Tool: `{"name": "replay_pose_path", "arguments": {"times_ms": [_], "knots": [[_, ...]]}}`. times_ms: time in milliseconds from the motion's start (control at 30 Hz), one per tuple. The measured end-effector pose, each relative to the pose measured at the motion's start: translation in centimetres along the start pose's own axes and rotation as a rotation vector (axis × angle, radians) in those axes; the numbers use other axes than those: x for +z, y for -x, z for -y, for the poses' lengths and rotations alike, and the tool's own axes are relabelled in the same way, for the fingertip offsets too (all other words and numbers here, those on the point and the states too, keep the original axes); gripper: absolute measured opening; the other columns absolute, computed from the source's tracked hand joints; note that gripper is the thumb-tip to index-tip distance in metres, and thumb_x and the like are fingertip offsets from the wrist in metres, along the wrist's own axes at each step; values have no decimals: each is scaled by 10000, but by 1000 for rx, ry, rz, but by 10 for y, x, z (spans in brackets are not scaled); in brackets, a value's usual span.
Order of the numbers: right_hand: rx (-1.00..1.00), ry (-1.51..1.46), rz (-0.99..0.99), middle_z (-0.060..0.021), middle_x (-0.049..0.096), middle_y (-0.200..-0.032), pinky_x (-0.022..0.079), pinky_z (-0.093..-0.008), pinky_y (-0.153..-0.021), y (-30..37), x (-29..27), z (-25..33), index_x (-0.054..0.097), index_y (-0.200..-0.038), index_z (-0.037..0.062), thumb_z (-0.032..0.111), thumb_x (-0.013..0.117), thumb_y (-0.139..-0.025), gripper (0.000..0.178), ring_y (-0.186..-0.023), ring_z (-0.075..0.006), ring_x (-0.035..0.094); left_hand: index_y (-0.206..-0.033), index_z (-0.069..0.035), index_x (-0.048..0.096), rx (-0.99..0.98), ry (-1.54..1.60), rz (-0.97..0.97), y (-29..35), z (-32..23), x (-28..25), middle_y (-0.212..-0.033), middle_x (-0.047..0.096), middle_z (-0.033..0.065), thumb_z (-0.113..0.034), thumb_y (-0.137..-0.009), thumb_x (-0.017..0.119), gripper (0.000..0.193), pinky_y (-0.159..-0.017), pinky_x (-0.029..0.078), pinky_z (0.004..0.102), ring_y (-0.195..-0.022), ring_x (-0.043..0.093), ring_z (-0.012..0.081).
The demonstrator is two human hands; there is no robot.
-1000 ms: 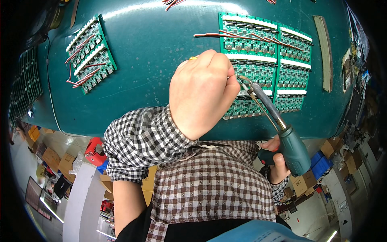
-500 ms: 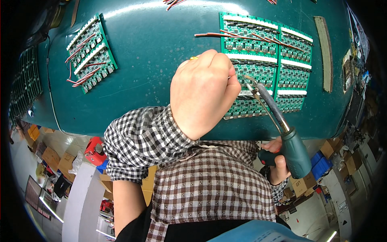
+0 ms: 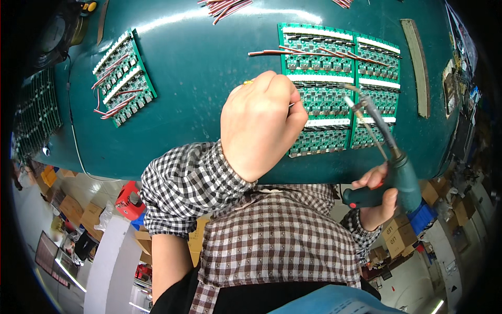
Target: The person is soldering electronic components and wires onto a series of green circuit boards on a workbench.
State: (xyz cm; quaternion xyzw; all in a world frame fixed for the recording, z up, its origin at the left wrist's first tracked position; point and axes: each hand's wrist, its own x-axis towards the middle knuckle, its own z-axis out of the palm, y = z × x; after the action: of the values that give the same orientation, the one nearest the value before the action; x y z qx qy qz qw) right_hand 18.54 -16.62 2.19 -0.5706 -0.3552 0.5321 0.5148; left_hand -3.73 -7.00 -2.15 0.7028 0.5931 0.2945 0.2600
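My left hand point(image 3: 263, 125) is closed in a pinch at the left edge of a green circuit board panel point(image 3: 321, 97). A thin pale bit shows at its fingertips, too small to name. My right hand point(image 3: 384, 201) grips a dark green soldering gun point(image 3: 405, 180) by its handle. Its metal barrel reaches up over the boards, and the bent tip is above the panel, apart from my left fingers. A second panel point(image 3: 376, 99) adjoins on the right. Both carry white connector strips and small black parts. Red, white and black wires point(image 3: 298, 52) lie across the upper rows.
Another board panel point(image 3: 125, 78) with wires lies at the left of the green table point(image 3: 193, 63). Wire bundles point(image 3: 225, 6) are at the far edge. A flat wooden strip point(image 3: 417, 68) lies at the right. Stacked boards point(image 3: 36, 115) and a fan point(image 3: 49, 39) stand far left.
The soldering gun has moved right, its tip swinging farther from my left fingers. My left hand keeps its pinch at nearly the same spot. The whole view has shifted slightly.
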Motion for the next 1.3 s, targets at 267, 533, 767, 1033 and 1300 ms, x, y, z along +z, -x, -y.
{"name": "replay_pose_path", "arguments": {"times_ms": [267,533,767,1033,1300], "knots": [[54,-652,54,-34,397,-728,513,-276,-570,-68,-34,16,380,-1072,-11,412,477,-893,470,-716,-148,457,-751,-41,537,52,26,76,-3,0,-14,-694,537,43,3,-654,660,163,-551,432,262,-589,539,147],[63,-911,248,-30,403,-810,485,-267,-657,-135,-79,7,359,-1108,4,369,517,-885,456,-793,-145,427,-845,-2,570,-151,66,-106,-13,21,-52,-767,543,45,-2,-730,653,142,-614,430,231,-652,508,108],[151,-958,338,-39,408,-835,481,-257,-649,-134,-77,-6,370,-1098,-3,388,488,-895,455,-785,-144,420,-889,6,564,-190,56,-61,-28,28,-49,-771,555,0,-33,-786,642,136,-640,417,197,-665,487,53],[140,-952,304,-43,387,-812,493,-270,-645,-140,-74,2,359,-1073,7,366,477,-904,414,-779,-158,430,-819,-7,559,-114,12,-202,-56,34,-49,-748,524,57,-3,-723,652,133,-576,440,247,-599,509,130],[215,-992,282,0,336,-755,356,-223,-493,-142,-68,-2,368,-1005,62,330,540,-879,342,-659,-103,359,-776,-52,562,-58,-196,-275,-61,52,-61,-721,509,76,-18,-720,629,94,-562,439,289,-606,521,195]]}}
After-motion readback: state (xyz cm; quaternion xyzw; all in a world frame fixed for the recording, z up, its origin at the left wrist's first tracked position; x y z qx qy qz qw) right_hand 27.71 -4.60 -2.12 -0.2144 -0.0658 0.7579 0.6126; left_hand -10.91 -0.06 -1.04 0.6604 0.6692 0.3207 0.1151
